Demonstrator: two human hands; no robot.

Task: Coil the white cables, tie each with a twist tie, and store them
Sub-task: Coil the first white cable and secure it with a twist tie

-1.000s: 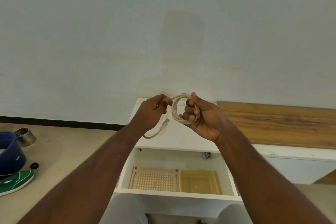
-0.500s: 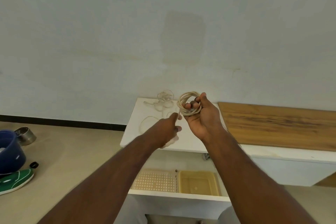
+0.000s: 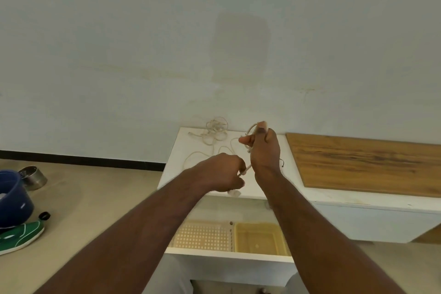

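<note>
Coiled white cable [image 3: 250, 129] sits at frame center, gripped in the right hand [image 3: 263, 148] — fingers curled round the loops, only the top arc showing. Its tail end [image 3: 245, 170] runs down-left into the left hand [image 3: 223, 174], fingers closed and pinching it. Second loose white cable [image 3: 214, 132] lies tangled on the white cabinet top [image 3: 181, 164], just left of the hands. Small dark twist tie [image 3: 282, 163] on the top beside the right wrist. Open drawer [image 3: 229, 253] below — perforated tray [image 3: 202, 236] left, translucent yellow bin [image 3: 261, 237] right, touching; contents of both not discernible. Wood board [image 3: 362, 164] at right; blue bucket [image 3: 12, 198], metal tin [image 3: 32, 177], green shoe [image 3: 20, 236] on floor, lower left.
</note>
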